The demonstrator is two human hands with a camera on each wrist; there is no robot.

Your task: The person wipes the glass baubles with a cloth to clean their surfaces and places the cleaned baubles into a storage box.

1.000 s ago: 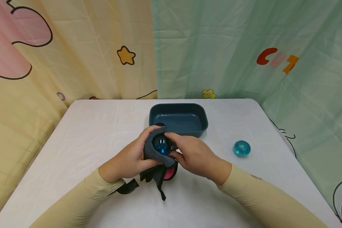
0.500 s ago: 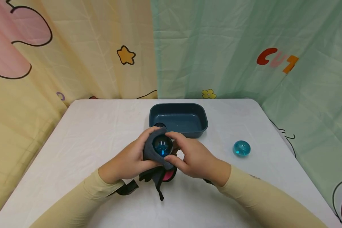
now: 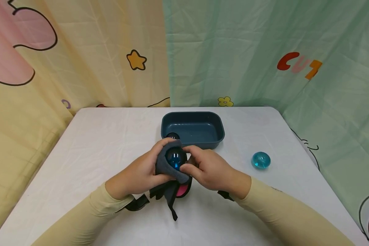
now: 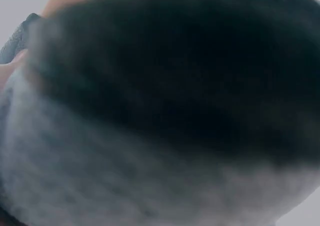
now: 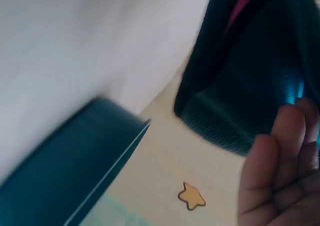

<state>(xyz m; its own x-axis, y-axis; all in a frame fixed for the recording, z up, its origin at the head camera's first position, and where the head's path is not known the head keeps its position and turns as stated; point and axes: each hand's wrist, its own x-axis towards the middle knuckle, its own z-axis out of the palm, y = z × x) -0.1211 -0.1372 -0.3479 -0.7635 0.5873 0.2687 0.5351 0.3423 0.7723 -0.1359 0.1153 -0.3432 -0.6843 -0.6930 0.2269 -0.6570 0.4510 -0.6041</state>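
My left hand (image 3: 139,172) grips a grey cloth piece (image 3: 164,167), which wraps the left and lower sides of a blue glass ball (image 3: 176,157). My right hand (image 3: 213,169) holds the ball from the right, thumb on its near edge and forefinger on its far edge. Below the cloth hang black fabric with a pink patch (image 3: 182,190) and a black strap (image 3: 173,210). In the right wrist view, curled fingers (image 5: 287,136) are against the dark fabric (image 5: 230,95), beside a blue glint. Blurred cloth (image 4: 150,181) fills most of the left wrist view.
Behind the hands stands a dark blue bin (image 3: 200,131). A dark round thing (image 3: 173,135) overlaps its front left corner. To the right, a turquoise glass ball (image 3: 261,160) sits on the white table (image 3: 110,136). Patterned curtains (image 3: 233,51) hang around the table.
The right thumb and forefinger shift on the ball's right edge, the thumb moving nearer its front, then back slightly. The left hand keeps its hold on the cloth, almost still.
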